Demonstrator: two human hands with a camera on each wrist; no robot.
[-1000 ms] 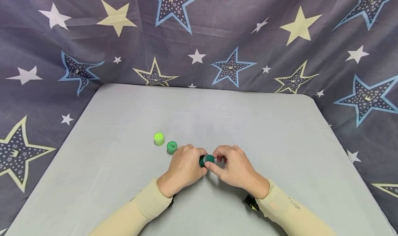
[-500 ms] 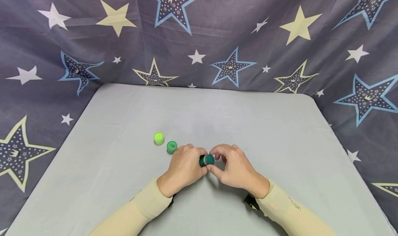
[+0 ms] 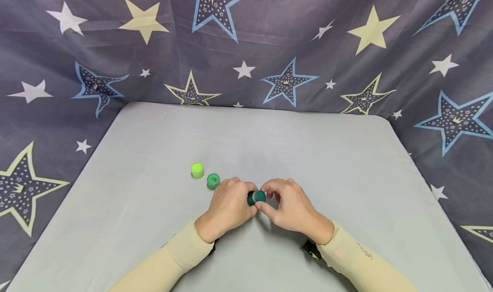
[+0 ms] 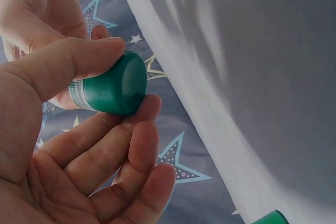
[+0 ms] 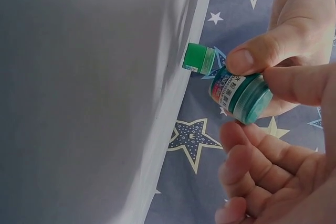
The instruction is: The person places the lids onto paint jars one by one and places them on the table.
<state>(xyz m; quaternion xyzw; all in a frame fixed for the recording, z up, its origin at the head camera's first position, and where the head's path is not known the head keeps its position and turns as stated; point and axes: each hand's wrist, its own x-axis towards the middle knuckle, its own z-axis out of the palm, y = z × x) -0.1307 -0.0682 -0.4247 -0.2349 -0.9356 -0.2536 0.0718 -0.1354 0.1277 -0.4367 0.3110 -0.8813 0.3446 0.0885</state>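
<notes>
A small dark green paint jar (image 3: pixel 260 196) is held tilted off the table between both hands. My left hand (image 3: pixel 231 203) grips its body, thumb on one side and fingers on the other, as the left wrist view shows on the jar (image 4: pixel 113 87). At the jar's ribbed, clear-rimmed end, my right hand (image 3: pixel 293 206) pinches with thumb and forefinger. A printed label faces the right wrist camera on the jar (image 5: pixel 229 90). Its other right fingers curl loosely below. Just left of my left hand stands a mid-green jar (image 3: pixel 213 181).
A lime-green jar (image 3: pixel 197 170) stands beyond the mid-green one, to its left. Both rest on a pale grey cloth-covered table (image 3: pixel 308 151). Behind and beside the table hangs a dark star-patterned curtain (image 3: pixel 246 48).
My right thumb and forefinger have shifted slightly around the jar's end. The left hand keeps its grip and place, and the other two jars have not moved.
</notes>
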